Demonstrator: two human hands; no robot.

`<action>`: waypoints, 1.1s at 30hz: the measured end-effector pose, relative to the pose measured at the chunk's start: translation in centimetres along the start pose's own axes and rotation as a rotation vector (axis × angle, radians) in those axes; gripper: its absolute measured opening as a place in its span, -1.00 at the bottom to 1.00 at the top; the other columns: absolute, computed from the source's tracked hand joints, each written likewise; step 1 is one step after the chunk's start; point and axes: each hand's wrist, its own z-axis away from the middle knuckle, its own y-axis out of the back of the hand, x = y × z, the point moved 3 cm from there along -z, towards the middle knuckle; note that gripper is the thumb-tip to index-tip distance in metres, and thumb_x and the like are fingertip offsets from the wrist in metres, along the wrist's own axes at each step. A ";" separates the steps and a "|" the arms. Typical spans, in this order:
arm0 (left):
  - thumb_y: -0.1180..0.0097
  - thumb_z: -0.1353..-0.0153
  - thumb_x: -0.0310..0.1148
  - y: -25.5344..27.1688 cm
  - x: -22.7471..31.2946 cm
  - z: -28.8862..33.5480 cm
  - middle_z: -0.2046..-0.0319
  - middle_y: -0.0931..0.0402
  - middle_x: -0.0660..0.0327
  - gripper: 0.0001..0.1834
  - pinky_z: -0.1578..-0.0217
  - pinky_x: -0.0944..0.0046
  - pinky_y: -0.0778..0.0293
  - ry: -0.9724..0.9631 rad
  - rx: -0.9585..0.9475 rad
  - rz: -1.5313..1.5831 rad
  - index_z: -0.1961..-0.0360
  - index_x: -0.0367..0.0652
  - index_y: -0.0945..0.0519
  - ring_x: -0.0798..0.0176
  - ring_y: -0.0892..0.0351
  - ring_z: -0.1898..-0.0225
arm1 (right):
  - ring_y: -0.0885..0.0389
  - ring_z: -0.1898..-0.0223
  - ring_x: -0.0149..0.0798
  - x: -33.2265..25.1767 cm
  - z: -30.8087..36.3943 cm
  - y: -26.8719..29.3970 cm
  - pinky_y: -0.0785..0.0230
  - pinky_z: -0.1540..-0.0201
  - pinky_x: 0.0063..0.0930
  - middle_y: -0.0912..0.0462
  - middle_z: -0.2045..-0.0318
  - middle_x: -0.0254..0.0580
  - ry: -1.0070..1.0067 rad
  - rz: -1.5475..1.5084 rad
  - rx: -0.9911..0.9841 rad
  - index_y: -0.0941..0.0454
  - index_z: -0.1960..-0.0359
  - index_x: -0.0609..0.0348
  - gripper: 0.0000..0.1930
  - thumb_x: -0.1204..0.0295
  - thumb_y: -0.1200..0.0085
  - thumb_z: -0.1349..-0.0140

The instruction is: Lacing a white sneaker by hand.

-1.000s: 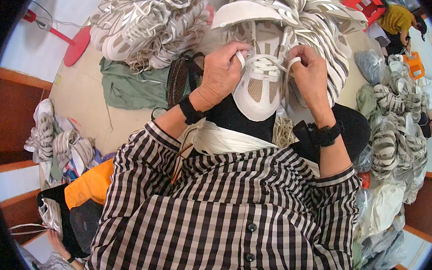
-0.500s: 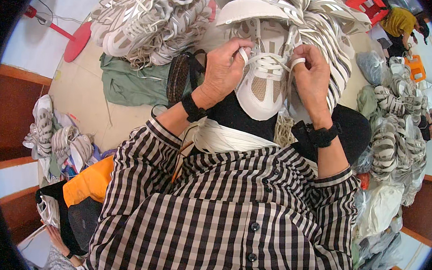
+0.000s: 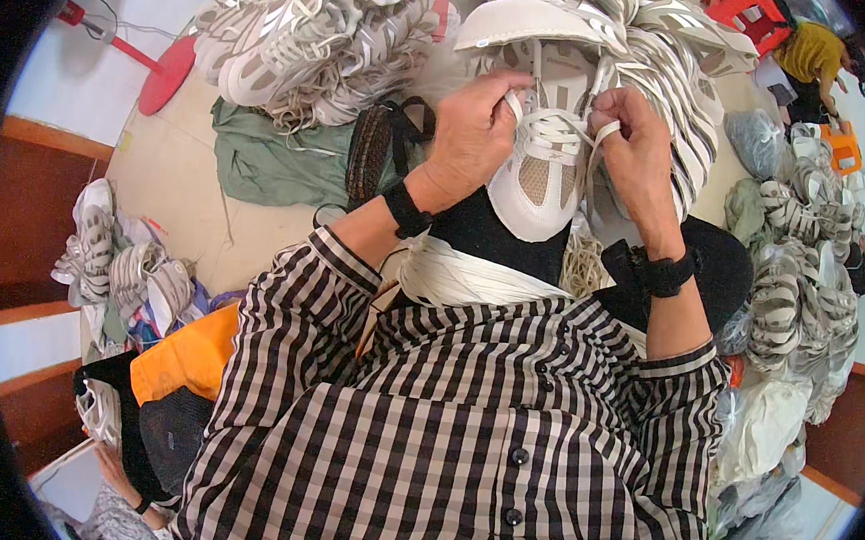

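A white and beige sneaker point(image 3: 529, 215) lies toe toward me over my black-clad lap, its tongue folded up at the far end. White shoelaces point(image 3: 558, 138) criss-cross its lower eyelets. My left hand point(image 3: 474, 134) is closed in a pinch at the shoe's left eyelet edge, gripping one lace end. On the opposite edge, my right hand point(image 3: 639, 152) is closed on the other lace end. Both laces run from the eyelets into my fingers. Across my lap lies a bundle of loose white laces point(image 3: 472, 276), with a smaller beige bundle point(image 3: 581, 265) beside it.
Piled sneakers point(image 3: 308, 41) rise at the far left, and stacked ones point(image 3: 680, 97) stand right behind the shoe. A green cloth bag point(image 3: 274, 169) lies on the floor to the left, near a red round stand base point(image 3: 168, 76). More shoes point(image 3: 787, 295) and people sit along the sides.
The view has shifted slightly, so the whole scene sits further right. My hands stay at the shoe's two eyelet edges, still gripping the lace ends.
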 end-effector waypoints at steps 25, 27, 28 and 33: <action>0.07 -0.09 -0.57 2.1 2.5 -4.3 0.26 -0.53 -0.11 -0.42 0.13 -0.13 -0.43 -0.269 -0.849 -0.571 -0.21 -0.14 -0.32 -0.19 -0.54 0.21 | -0.63 0.29 0.13 -1.8 -1.6 3.9 -0.48 0.25 -0.07 -0.60 0.39 0.11 0.495 0.462 -0.332 -0.46 0.26 0.24 -0.76 0.56 -0.04 0.04; 0.00 -0.01 -0.59 2.0 4.3 -5.3 0.23 -0.43 0.01 -0.49 0.06 -0.01 -0.40 -0.538 -0.829 -0.697 -0.07 -0.17 -0.40 -0.11 -0.45 0.07 | -0.61 0.30 0.13 -3.3 -2.0 5.0 -0.48 0.27 -0.07 -0.56 0.39 0.06 0.618 0.584 -0.198 -0.46 0.30 0.22 -0.81 0.52 -0.05 0.01; 0.02 -0.01 -0.60 1.9 5.4 -5.5 0.16 -0.40 -0.03 -0.62 0.00 -0.02 -0.36 -0.660 -0.747 -0.710 0.07 -0.23 -0.45 -0.15 -0.38 -0.01 | -0.59 0.27 0.08 -4.0 -2.1 4.8 -0.46 0.26 -0.09 -0.55 0.39 -0.01 0.651 0.584 -0.189 -0.46 0.32 0.20 -0.83 0.50 -0.04 -0.01; 0.00 -0.07 -0.56 1.4 7.0 -6.9 0.16 -0.40 0.00 -0.77 0.01 -0.01 -0.38 -0.621 -0.939 -0.643 0.20 -0.24 -0.45 -0.14 -0.41 0.03 | -0.47 0.14 -0.24 -5.1 -2.3 2.3 -0.32 0.16 -0.25 -0.54 0.39 -0.29 0.950 0.773 -0.096 -0.53 0.49 0.03 -0.92 0.34 -0.08 -0.02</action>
